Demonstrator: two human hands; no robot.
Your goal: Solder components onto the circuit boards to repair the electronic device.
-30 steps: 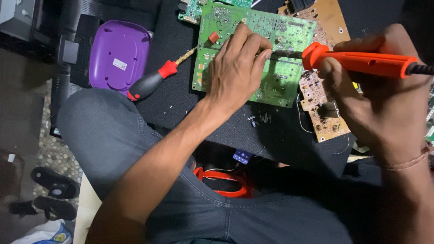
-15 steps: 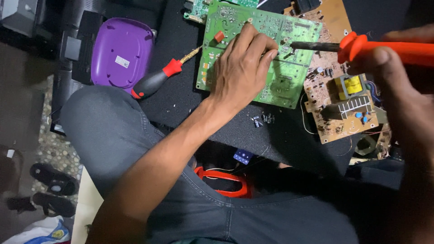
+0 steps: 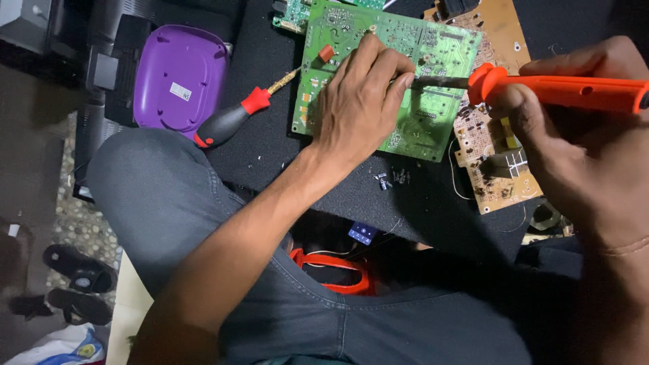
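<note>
The left hand [image 3: 362, 101] is lying fingers-down on the green circuit board [image 3: 433, 54] at twelve o'clock, gripping nothing visible. The right hand [image 3: 574, 142], at three o'clock, is gripping an orange soldering iron [image 3: 561, 88], its tip reaching the left fingertips. A red-and-black screwdriver [image 3: 233, 118] is lying at ten o'clock.

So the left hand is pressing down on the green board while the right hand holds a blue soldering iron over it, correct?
Not quite: the soldering iron is orange, not blue, as the head view shows. The rest stands: the left hand rests on the green board, and the right hand holds the iron with its tip over that board.
</note>
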